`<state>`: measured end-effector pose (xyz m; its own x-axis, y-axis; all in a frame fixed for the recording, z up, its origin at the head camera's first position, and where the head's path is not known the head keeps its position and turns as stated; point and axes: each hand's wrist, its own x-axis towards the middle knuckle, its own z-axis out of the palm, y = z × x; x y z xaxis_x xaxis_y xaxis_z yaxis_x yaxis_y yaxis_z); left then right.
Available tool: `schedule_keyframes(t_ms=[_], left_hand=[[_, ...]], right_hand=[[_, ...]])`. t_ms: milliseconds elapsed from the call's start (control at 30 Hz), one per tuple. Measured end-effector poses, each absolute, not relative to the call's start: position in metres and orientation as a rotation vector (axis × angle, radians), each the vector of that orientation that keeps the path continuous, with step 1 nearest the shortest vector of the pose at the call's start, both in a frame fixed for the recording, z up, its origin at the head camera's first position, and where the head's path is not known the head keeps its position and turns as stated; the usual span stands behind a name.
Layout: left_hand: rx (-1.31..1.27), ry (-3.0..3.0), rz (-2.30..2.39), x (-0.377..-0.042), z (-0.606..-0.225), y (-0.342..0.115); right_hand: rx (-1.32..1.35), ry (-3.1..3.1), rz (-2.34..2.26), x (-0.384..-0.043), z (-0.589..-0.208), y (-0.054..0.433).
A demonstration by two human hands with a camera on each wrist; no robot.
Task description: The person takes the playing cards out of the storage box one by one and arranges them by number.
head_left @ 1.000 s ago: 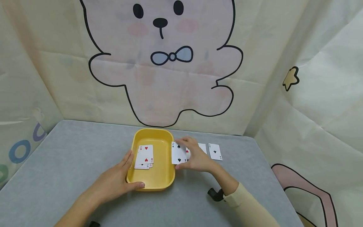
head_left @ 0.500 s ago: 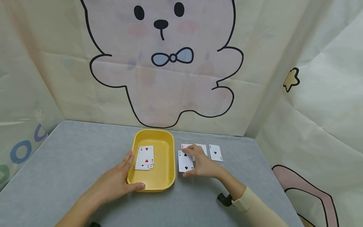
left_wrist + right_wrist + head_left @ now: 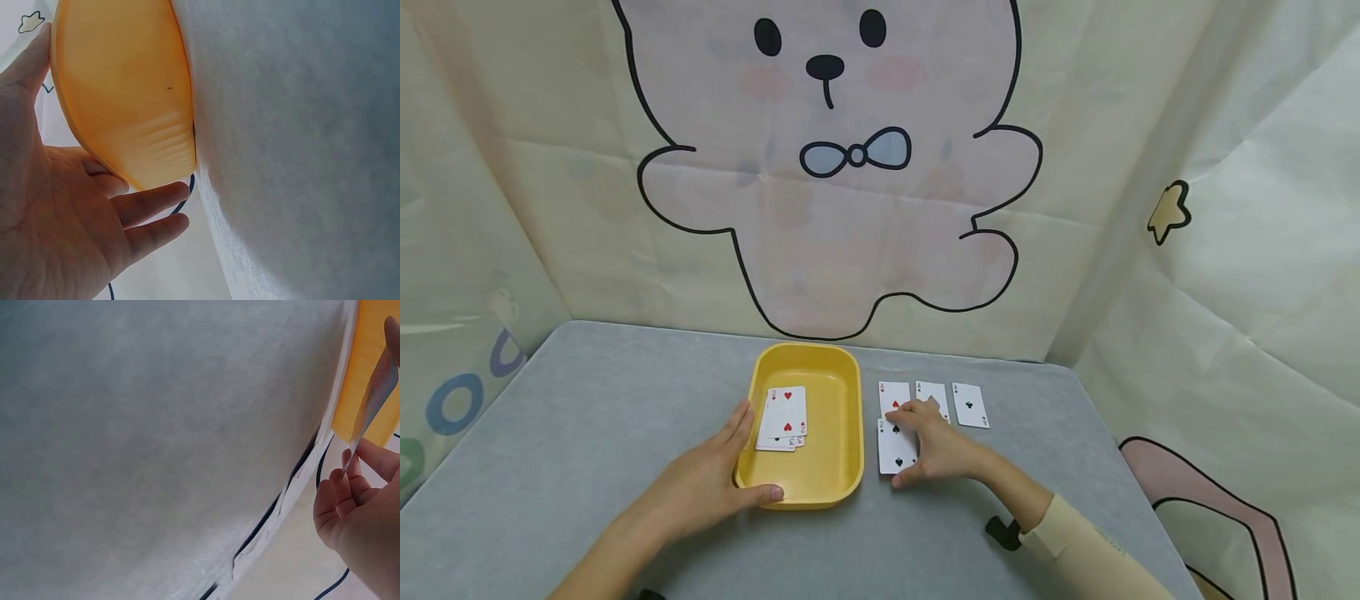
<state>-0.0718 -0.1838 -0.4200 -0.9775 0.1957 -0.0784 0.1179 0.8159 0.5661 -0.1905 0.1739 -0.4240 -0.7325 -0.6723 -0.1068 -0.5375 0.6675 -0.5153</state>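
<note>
My right hand (image 3: pixel 942 444) pinches a two of spades playing card (image 3: pixel 897 446) by its near and far edges. In the right wrist view the card (image 3: pixel 376 394) appears bent and nearly edge-on, lifted off the table, between thumb and fingers. My left hand (image 3: pixel 718 462) grips the left front corner of a yellow tray (image 3: pixel 827 483), thumb on the front rim and fingers along the left side. Two of its fingers (image 3: pixel 153 203) stick out beyond the tray's wall in the left wrist view. Inside the tray, a two of hearts (image 3: pixel 787 412) overlaps other cards.
Beyond the right hand, a row of playing cards lies on the grey cloth-covered table (image 3: pixel 647 383): a red ace (image 3: pixel 893 393), a partly covered card (image 3: pixel 931 391) and an ace of clubs (image 3: pixel 972 406). A curtain (image 3: pixel 865 267) with a cartoon bear hangs behind the table.
My right hand has carried the two of spades away from the tray's right rim, rightward and toward me, uncovering more of the red ace. The left hand and tray stay put.
</note>
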Motion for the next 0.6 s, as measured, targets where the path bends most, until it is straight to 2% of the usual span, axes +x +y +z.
schedule_keyframes(t_ms=[600], left_hand=[[0.251,2.865,0.876,-0.072,-0.419,-0.184]], right_hand=[[-1.043,2.577,-0.583,-0.190,-0.438,0.183]])
